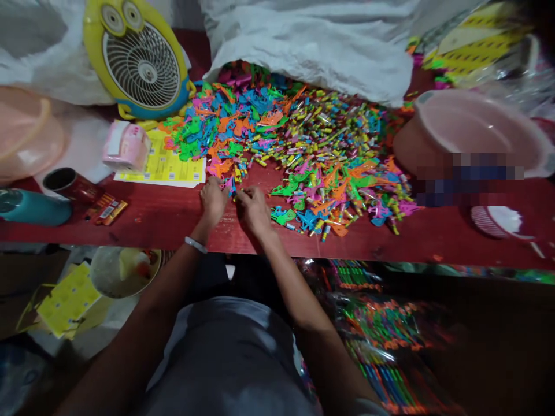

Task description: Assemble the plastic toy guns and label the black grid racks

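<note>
My left hand [214, 201] is closed, its fingertips pinching a small pink and blue plastic piece [229, 185] just above the red table. Close beside it, my right hand [255, 211] is also closed, thumb and fingers pressed together near that piece; what lies between them is too small to make out. Just beyond my fingers are an orange and pink plastic piece [220, 167] and a few short yellow tubes [241, 170]. To the right spreads a pile of bright plastic pieces [312, 202], some looking like toy pistols, mixed with small wrapped tubes.
A large heap of plastic pieces [229, 115] and tubes [338, 121] spills from a white sack [303, 46]. Around the red table [173, 216] stand a yellow fan [147, 69], a pink tissue pack [126, 145], yellow printed sheets [173, 164], a teal bottle [34, 207] and a pink basin [411, 136].
</note>
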Available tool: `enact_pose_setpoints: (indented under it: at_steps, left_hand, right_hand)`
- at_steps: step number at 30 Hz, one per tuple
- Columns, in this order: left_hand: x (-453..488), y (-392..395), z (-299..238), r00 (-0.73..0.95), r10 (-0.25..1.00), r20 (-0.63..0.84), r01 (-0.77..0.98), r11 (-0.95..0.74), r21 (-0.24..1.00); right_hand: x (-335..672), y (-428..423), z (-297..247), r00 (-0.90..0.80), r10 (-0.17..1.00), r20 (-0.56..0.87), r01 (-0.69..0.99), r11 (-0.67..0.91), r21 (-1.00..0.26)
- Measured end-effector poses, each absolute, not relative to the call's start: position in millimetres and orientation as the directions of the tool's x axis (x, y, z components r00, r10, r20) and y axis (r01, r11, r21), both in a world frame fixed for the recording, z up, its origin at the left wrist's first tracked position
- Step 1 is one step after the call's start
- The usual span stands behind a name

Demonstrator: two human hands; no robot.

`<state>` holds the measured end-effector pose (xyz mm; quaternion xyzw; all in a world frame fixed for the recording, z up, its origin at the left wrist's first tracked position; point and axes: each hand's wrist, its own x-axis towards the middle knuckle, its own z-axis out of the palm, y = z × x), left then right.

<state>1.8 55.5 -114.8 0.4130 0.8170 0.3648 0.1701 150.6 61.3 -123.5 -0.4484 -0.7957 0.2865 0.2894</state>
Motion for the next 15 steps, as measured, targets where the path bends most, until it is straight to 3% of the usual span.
enact_pose_setpoints:
  at_steps: [4, 6, 11, 15]
  left_hand:
    - [-7, 27, -118, -0.646, 0.764, -0.009, 0.436, 0.378, 0.817]
    - [-13, 10, -117, -0.69, 0.72, -0.072, 0.306, 0.381, 0.873]
    - [-8, -23, -108, -0.576, 0.794, -0.194, -0.031, 0.216, 0.976]
    - [14, -33, -98, -0.465, 0.816, -0.345, -0.327, 0.204, 0.923]
  right_hand:
    - [138, 63, -124, -0.518, 0.84, 0.162, 0.686, 0.521, -0.507]
    - [146, 61, -127, -0.518, 0.838, 0.173, 0.691, 0.529, -0.492]
    - [163, 35, -137, -0.417, 0.886, 0.203, 0.51, 0.413, -0.755]
    - [160, 11, -139, -0.461, 0.874, 0.152, 0.36, 0.341, -0.868]
